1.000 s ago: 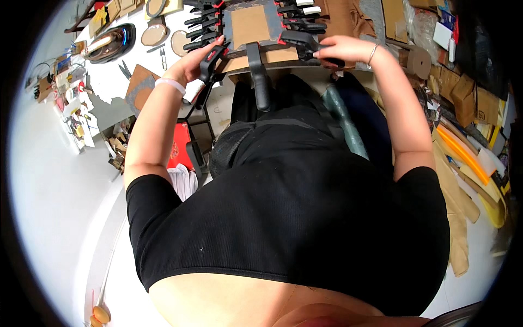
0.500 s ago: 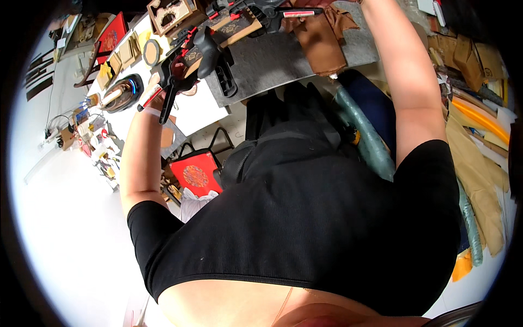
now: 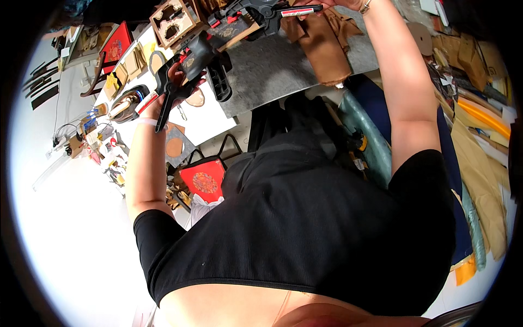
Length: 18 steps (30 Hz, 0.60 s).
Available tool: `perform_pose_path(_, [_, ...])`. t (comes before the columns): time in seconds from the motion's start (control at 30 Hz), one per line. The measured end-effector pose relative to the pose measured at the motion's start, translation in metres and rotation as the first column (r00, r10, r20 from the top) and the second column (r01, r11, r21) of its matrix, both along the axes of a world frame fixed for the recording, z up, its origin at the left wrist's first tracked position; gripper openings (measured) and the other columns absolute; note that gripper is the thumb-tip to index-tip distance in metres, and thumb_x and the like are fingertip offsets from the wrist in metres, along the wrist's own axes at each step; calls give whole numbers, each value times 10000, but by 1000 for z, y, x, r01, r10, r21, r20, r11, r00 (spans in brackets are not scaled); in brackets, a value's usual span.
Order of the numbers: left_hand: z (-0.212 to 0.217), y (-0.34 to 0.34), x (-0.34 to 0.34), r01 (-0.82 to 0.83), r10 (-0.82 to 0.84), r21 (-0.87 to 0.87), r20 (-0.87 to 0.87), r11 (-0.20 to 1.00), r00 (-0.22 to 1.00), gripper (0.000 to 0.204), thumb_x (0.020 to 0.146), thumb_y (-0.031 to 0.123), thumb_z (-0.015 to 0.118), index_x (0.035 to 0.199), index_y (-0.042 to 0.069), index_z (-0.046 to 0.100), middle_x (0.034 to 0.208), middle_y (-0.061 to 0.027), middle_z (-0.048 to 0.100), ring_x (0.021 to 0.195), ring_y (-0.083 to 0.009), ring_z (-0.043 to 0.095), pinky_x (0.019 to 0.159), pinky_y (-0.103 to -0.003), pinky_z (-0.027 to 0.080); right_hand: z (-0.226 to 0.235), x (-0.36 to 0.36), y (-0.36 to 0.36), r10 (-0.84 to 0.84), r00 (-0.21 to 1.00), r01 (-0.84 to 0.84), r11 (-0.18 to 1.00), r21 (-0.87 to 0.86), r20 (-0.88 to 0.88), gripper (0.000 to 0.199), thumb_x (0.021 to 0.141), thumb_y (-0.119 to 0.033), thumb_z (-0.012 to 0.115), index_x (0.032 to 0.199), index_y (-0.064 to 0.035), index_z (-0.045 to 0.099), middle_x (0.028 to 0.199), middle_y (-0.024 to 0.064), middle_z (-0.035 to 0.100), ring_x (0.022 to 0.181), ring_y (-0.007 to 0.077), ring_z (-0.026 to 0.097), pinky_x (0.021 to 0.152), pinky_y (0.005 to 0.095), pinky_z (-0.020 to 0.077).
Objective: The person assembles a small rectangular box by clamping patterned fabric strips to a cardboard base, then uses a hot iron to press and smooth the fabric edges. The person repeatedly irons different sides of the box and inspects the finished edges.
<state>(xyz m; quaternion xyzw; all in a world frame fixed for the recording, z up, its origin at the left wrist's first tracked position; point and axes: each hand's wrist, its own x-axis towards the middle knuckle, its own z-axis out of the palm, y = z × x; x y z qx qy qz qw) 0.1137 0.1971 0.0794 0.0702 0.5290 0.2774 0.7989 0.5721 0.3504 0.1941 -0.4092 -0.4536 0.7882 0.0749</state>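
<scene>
My left hand (image 3: 153, 103) is closed on a black clamp (image 3: 170, 90) with red parts and a pale label, at the left end of the assembly. My right hand (image 3: 348, 3), cut off by the top edge, has its fingers at the handle of another black clamp (image 3: 267, 19). Between the clamps runs a light wooden strip (image 3: 239, 37) beside a dark patterned piece (image 3: 231, 30). A black ribbed clamp part (image 3: 219, 82) hangs over the grey mat (image 3: 261, 71). What the clamp jaws press on is partly hidden.
Brown leather (image 3: 321, 49) lies on the mat at right. An open wooden box (image 3: 173, 23) stands at the far left, near tan blocks (image 3: 132, 61). Below the table are a red patterned seat (image 3: 204, 180) and a green fabric roll (image 3: 370, 141). More rolls and boxes crowd the right.
The whole view has shifted slightly, with the table lower and to the right. More of my right wrist and its bracelet shows. Both hands stay at the clamps.
</scene>
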Motion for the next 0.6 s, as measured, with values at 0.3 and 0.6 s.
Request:
perform_pose_path(0.3, [17, -7, 14, -141, 142, 19, -123, 990, 982, 659, 993, 543, 592, 1379, 10, 555, 1253, -263, 658, 1019, -398, 717, 859, -473, 636, 8, -12, 1, -68, 997, 70, 997, 35, -37, 480, 1054, -467, 529, 1172, -34, 696, 961, 102, 775, 764, 132, 722, 580, 222, 520])
perform_pose_path(0.6, [-30, -22, -19, -125, 95, 79, 309, 989, 946, 540, 984, 497, 616, 1267, 39, 656, 1125, -200, 722, 926, -366, 732, 794, -466, 645, 23, -30, -12, -201, 977, 208, 969, 134, -67, 419, 1052, -436, 554, 1188, -51, 645, 926, 92, 769, 658, 91, 645, 555, 191, 486])
